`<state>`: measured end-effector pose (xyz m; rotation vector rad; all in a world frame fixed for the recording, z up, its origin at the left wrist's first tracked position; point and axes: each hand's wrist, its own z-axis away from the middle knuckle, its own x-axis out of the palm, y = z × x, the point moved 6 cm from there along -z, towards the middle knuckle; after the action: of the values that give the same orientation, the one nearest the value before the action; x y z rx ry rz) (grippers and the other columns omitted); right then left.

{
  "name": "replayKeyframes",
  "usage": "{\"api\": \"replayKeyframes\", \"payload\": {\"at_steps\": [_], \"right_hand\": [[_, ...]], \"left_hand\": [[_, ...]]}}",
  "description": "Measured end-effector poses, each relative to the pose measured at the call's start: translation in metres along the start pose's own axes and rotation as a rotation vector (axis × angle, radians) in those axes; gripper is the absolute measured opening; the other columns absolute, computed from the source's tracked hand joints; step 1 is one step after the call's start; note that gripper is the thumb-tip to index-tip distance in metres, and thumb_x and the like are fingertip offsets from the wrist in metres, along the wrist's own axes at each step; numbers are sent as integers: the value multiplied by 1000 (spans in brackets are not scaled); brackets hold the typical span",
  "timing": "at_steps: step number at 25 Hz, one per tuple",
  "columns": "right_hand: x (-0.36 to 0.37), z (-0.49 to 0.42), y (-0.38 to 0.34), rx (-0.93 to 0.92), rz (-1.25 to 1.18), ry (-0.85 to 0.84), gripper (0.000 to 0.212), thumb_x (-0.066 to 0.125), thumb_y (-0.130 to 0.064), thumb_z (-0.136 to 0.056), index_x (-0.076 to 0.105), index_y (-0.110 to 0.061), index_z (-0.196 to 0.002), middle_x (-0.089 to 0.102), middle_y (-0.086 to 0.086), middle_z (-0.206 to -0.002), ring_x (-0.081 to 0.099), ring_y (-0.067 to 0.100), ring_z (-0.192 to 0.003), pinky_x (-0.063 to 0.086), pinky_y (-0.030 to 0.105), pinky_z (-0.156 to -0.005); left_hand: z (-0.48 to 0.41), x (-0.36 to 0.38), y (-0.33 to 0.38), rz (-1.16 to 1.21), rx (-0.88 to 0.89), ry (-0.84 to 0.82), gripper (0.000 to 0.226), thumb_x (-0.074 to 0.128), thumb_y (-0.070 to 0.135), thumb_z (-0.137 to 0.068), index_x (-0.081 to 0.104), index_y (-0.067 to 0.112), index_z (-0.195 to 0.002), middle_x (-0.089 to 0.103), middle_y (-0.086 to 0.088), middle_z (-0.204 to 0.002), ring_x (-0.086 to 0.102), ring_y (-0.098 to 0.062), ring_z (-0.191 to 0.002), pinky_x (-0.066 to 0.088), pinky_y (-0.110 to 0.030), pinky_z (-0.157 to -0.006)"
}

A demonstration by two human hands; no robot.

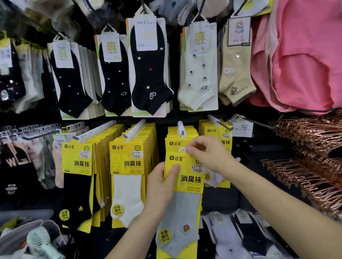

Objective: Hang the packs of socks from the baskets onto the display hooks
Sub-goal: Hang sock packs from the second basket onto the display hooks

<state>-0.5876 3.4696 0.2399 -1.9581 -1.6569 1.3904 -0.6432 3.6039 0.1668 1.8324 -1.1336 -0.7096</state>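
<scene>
I hold a yellow-carded pack of grey socks (183, 204) upright in front of the lower display row. My left hand (161, 185) grips the card's left edge, thumb on its front. My right hand (208, 154) pinches the card's top right corner by the small white hanger loop. Just above the pack, a display hook (181, 127) sticks out towards me with several matching yellow packs (177, 143) hanging on it. The held pack's loop sits below the hook's tip, not on it.
Neighbouring hooks carry yellow packs of black socks (79, 181) and white socks (127, 184). An upper row holds black and pale sock packs (148, 70). Pink garments (305, 51) and copper hangers (320, 160) crowd the right. A small green handheld fan (43, 245) lies at lower left.
</scene>
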Motion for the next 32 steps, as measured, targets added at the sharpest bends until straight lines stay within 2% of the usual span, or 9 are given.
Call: {"api": "replayKeyframes", "payload": {"at_steps": [4,10,15,17,18,22,26,29,32], "right_hand": [[-13,-23,5,56,108,88,16,57,-20,-90,62,-18,-75,54,-10,-64,47,3,-60,37,21,-57],[-14,-52,9,92,157,174,16,55,-20,-90,61,-18,-75,52,-10,-62,46,4,-58,37,22,-53],[-1,-53,11,18,277,178,20,54,-24,-90,57,-23,-71,54,-10,-63,51,10,-59,44,30,-59],[-1,-48,16,-13,298,237,13,57,-30,-89,57,-25,-76,53,-12,-73,52,10,-72,45,31,-66],[-2,-44,22,-18,280,280,9,59,-33,-87,59,-24,-86,52,-11,-82,51,10,-82,45,31,-71],[12,-23,57,160,-19,230,53,59,-39,-88,42,-16,-133,51,-4,-121,53,11,-108,42,29,-93],[49,-9,72,171,-429,62,51,43,-26,-99,23,-19,-145,50,2,-138,49,15,-125,43,39,-104],[54,-17,80,188,-452,85,62,42,-33,-98,11,-17,-150,43,5,-144,44,19,-131,39,46,-107],[54,-31,87,243,-520,141,56,39,-39,-98,23,-18,-147,51,4,-137,51,17,-124,43,45,-103]], "left_hand": [[-14,5,-1,7,-8,59,7,56,25,-91,57,24,-85,66,8,-81,63,-1,-71,46,-8,-57],[-38,8,-1,-7,-9,167,6,58,18,-90,52,17,-92,58,6,-83,54,-2,-73,41,-3,-57],[-41,1,-21,-17,-105,226,10,62,19,-88,52,21,-86,58,5,-84,56,-6,-74,43,-10,-58],[-40,0,-25,-58,-92,249,13,62,17,-87,50,20,-91,57,4,-89,56,-13,-82,42,-15,-66],[-41,0,-25,-72,-74,251,17,62,17,-87,49,19,-97,57,3,-95,56,-15,-89,43,-18,-72],[-56,14,-15,-20,-67,44,39,54,26,-92,43,21,-130,53,11,-118,53,-2,-107,41,-17,-83],[-63,28,-17,161,-67,-93,22,45,21,-97,54,38,-107,67,23,-95,63,11,-87,47,-5,-64],[-67,30,-23,216,-44,-126,27,43,20,-98,50,33,-121,69,23,-99,64,6,-93,49,-8,-69],[-81,32,-29,235,-102,-122,44,44,23,-97,37,26,-141,60,12,-125,59,-1,-108,50,-18,-83]]}}
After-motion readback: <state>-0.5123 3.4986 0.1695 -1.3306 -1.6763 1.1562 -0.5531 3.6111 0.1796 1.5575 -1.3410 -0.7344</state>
